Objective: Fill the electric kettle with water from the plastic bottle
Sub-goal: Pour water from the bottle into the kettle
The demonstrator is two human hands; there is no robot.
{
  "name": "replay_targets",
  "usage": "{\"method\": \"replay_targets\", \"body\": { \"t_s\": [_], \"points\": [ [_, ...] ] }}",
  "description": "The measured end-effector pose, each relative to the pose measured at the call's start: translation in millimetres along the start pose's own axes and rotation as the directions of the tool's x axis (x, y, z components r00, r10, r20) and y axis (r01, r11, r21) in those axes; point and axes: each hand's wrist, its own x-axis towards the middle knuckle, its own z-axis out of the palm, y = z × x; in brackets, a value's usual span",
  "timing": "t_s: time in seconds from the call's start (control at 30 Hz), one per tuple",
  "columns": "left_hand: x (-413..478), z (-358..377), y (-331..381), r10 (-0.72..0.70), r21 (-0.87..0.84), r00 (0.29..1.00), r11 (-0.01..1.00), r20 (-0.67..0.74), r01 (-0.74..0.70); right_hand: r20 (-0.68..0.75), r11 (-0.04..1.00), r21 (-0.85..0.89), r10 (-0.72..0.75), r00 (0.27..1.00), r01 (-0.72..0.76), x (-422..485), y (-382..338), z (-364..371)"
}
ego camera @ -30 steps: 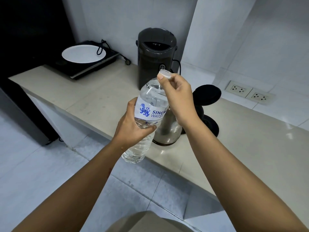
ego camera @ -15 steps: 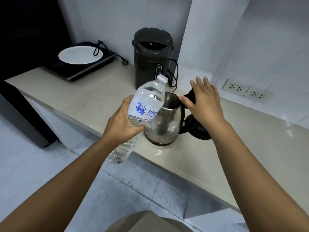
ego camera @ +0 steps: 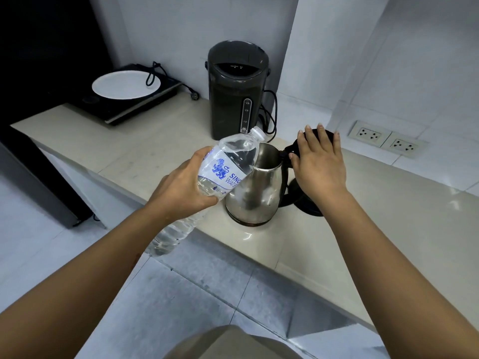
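The clear plastic water bottle [ego camera: 228, 161] with a blue-printed label is gripped around its middle by my left hand [ego camera: 181, 193]. It is tilted, and its uncapped neck points up and right, over the left rim of the kettle. No water is seen leaving it. The stainless steel electric kettle [ego camera: 259, 198] stands near the counter's front edge with its mouth uncovered. Its black lid [ego camera: 291, 149] is swung back to the right. My right hand [ego camera: 318, 161] rests on that lid with straight fingers. The bottle cap is not visible.
A tall black hot-water dispenser [ego camera: 233, 92] with a coiled cord stands just behind the kettle. At the far left is a black induction cooker [ego camera: 145, 106] carrying a white plate [ego camera: 124, 85]. Two wall sockets [ego camera: 370, 134] sit at the right. The beige counter [ego camera: 388, 229] extends to the right.
My right hand took the cap off the bottle, then moved to the kettle's lid and stayed there. My left hand has tilted the bottle further, bringing its neck over the kettle's rim.
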Motion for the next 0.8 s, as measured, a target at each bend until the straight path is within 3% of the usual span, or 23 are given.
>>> {"method": "replay_targets", "body": {
  "t_s": [0.37,0.8],
  "points": [
    [5.0,-9.5,-4.8,0.01,0.228,0.999,0.974,0.032,-0.017,-0.032,0.998,0.062,-0.007,0.999,0.009,0.5,3.5,2.0],
    [8.7,-9.8,-9.0,0.035,0.319,0.999,0.947,0.029,-0.043,-0.064,0.996,0.084,0.002,0.998,0.004,2.4,3.2,7.4]
  ]
}}
